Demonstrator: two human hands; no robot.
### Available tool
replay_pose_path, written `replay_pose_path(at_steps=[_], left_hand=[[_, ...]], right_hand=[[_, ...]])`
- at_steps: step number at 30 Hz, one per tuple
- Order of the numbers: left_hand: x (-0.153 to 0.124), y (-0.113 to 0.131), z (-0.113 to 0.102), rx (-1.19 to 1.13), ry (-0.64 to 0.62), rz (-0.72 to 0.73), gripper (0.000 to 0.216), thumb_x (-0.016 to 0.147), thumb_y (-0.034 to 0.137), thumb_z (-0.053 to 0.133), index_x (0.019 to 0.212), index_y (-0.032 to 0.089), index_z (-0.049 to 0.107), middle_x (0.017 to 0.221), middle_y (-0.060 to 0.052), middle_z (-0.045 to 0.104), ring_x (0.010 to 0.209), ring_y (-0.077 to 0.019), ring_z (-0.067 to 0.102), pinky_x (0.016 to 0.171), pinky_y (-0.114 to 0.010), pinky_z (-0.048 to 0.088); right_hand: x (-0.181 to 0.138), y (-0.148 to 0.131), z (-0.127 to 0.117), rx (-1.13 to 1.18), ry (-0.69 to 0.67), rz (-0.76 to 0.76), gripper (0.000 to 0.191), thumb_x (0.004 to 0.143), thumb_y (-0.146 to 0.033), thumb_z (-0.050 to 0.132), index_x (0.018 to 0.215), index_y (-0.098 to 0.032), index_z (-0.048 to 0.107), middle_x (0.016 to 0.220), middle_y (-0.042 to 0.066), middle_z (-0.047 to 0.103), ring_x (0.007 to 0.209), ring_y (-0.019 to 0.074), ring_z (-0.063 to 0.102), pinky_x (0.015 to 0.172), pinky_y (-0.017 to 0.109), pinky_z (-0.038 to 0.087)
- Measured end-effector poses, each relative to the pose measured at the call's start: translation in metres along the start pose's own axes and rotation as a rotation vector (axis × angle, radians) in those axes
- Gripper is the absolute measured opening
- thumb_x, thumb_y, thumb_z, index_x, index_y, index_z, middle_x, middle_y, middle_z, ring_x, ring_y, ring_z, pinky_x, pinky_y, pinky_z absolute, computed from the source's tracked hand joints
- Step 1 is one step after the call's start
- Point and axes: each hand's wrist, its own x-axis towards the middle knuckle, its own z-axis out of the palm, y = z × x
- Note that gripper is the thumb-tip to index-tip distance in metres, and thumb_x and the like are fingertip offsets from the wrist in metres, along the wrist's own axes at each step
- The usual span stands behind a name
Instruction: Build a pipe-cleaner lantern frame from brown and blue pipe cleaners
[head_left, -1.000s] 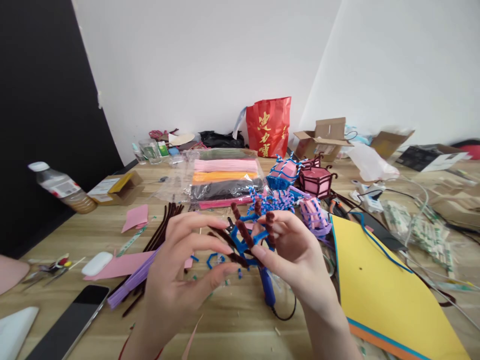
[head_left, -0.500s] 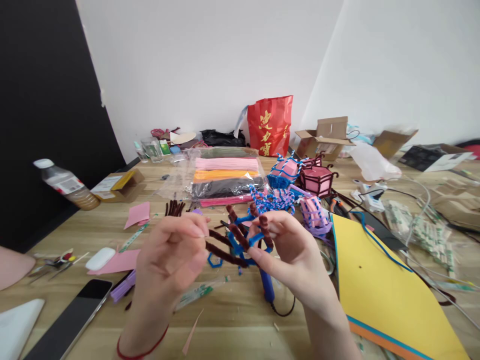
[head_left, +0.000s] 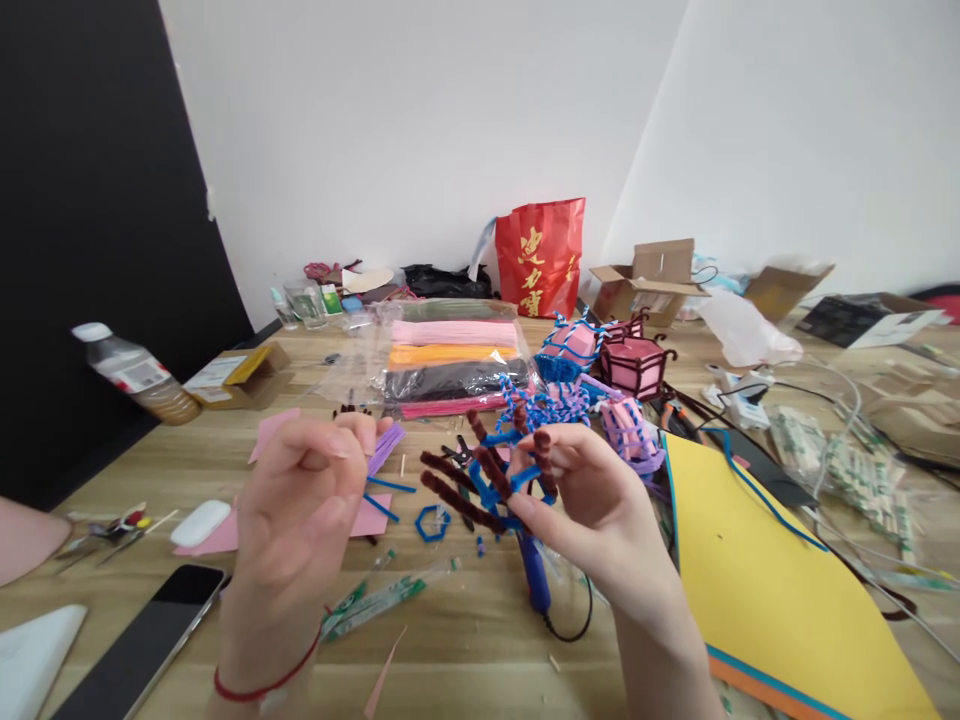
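Observation:
Between the thumb and fingers of my right hand (head_left: 581, 500) is a frame of brown and blue pipe cleaners (head_left: 491, 475); its brown stems fan out to the left. My left hand (head_left: 304, 500) is apart from the frame, fingers curled in and thumb close to them; anything pinched there is too small to make out. Beyond the left hand lie purple pipe cleaners (head_left: 386, 447) and cut blue pieces (head_left: 390, 485). A small blue hexagon (head_left: 432, 523) rests on the table between the hands. Below the frame is a tool with a blue handle (head_left: 534, 575) and black cord.
Finished-looking pink lanterns (head_left: 634, 365) and a blue-white twisted bundle (head_left: 551, 402) stand behind my right hand. Farther back are a bag of pipe cleaners (head_left: 454, 355) and a red bag (head_left: 540, 260). Yellow sheets (head_left: 772, 580) lie right; a phone (head_left: 142, 640) and bottle (head_left: 135, 370) are left.
My left hand has let go of the brown stems and drawn back to the left. The right hand still holds the frame, shifted slightly right.

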Motion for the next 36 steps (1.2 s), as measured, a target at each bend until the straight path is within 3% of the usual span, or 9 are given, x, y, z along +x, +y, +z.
replay_pose_path(at_steps=[4, 9, 11, 14, 18, 22, 24, 27, 36], left_hand=[[-0.002, 0.006, 0.003, 0.168, -0.025, 0.037, 0.01, 0.091, 0.023, 0.07, 0.098, 0.03, 0.07, 0.053, 0.005, 0.051, 0.077, -0.0188, 0.055, 0.103, -0.033, 0.05], [-0.003, 0.01, 0.005, 0.378, -0.111, 0.087, 0.017, 0.096, 0.014, 0.062, 0.106, 0.026, 0.068, 0.05, 0.012, 0.051, 0.051, -0.0113, 0.049, 0.113, -0.035, 0.043], [-0.001, 0.012, 0.004, 0.463, -0.149, 0.146, 0.019, 0.094, 0.014, 0.064, 0.109, 0.025, 0.068, 0.06, 0.01, 0.059, 0.059, -0.0113, 0.056, 0.108, -0.032, 0.047], [0.003, 0.019, -0.002, 0.571, -0.284, 0.257, 0.024, 0.088, 0.013, 0.073, 0.108, 0.024, 0.068, 0.093, 0.001, 0.069, 0.093, -0.016, 0.065, 0.091, -0.029, 0.053], [0.002, 0.027, -0.005, 0.643, -0.424, 0.282, 0.017, 0.091, 0.016, 0.072, 0.106, 0.024, 0.067, 0.098, 0.001, 0.068, 0.096, -0.0181, 0.063, 0.1, -0.035, 0.049], [-0.004, 0.022, 0.003, 0.841, -0.368, 0.327, 0.024, 0.093, 0.012, 0.063, 0.105, 0.031, 0.07, 0.107, 0.001, 0.068, 0.106, -0.0219, 0.059, 0.109, -0.041, 0.042], [-0.008, 0.016, 0.01, 1.002, -0.299, 0.345, 0.017, 0.093, 0.025, 0.067, 0.107, 0.035, 0.071, 0.121, -0.002, 0.067, 0.125, -0.0287, 0.049, 0.118, -0.047, 0.03], [-0.01, 0.007, 0.015, 1.001, -0.333, 0.411, 0.028, 0.088, 0.043, 0.071, 0.113, 0.032, 0.071, 0.141, -0.006, 0.059, 0.135, -0.0373, 0.036, 0.124, -0.053, 0.017], [-0.015, 0.008, 0.019, 0.981, -0.375, 0.343, 0.019, 0.089, 0.032, 0.068, 0.108, 0.034, 0.071, 0.148, -0.004, 0.054, 0.138, -0.04, 0.033, 0.118, -0.064, 0.029]], right_hand=[[0.0, 0.0, 0.0, 0.002, 0.01, -0.006, 0.041, 0.08, -0.01, 0.083, 0.11, -0.036, 0.073, 0.101, -0.006, 0.073, 0.096, 0.0084, 0.069, 0.088, 0.016, 0.053], [0.001, 0.0, 0.001, 0.016, 0.005, 0.005, 0.04, 0.081, -0.01, 0.082, 0.109, -0.037, 0.072, 0.102, -0.007, 0.074, 0.096, 0.008, 0.069, 0.087, 0.016, 0.054], [0.001, 0.0, 0.001, 0.02, 0.012, 0.004, 0.041, 0.081, -0.009, 0.081, 0.11, -0.037, 0.072, 0.102, -0.007, 0.073, 0.096, 0.0074, 0.069, 0.088, 0.015, 0.053], [0.001, 0.0, 0.001, 0.023, 0.039, -0.013, 0.042, 0.081, -0.008, 0.08, 0.11, -0.037, 0.072, 0.101, -0.008, 0.072, 0.096, 0.0064, 0.069, 0.089, 0.014, 0.053], [0.0, 0.001, 0.001, 0.015, 0.056, -0.017, 0.043, 0.08, -0.008, 0.081, 0.111, -0.037, 0.072, 0.103, -0.007, 0.073, 0.095, 0.0068, 0.069, 0.088, 0.015, 0.053], [-0.001, 0.0, 0.003, 0.001, 0.035, 0.0, 0.043, 0.08, -0.007, 0.081, 0.111, -0.035, 0.07, 0.102, -0.005, 0.074, 0.094, 0.0096, 0.07, 0.086, 0.019, 0.055], [-0.001, -0.001, 0.005, -0.002, -0.001, 0.01, 0.042, 0.08, -0.006, 0.08, 0.11, -0.033, 0.07, 0.101, -0.003, 0.073, 0.091, 0.0115, 0.069, 0.082, 0.022, 0.056], [-0.001, -0.003, 0.007, -0.006, -0.057, 0.033, 0.039, 0.079, -0.008, 0.08, 0.108, -0.031, 0.068, 0.098, -0.003, 0.072, 0.084, 0.0126, 0.068, 0.076, 0.024, 0.056], [-0.003, -0.003, 0.009, -0.007, -0.086, 0.036, 0.039, 0.079, -0.009, 0.08, 0.108, -0.031, 0.067, 0.099, -0.002, 0.072, 0.085, 0.0137, 0.067, 0.076, 0.025, 0.056]])
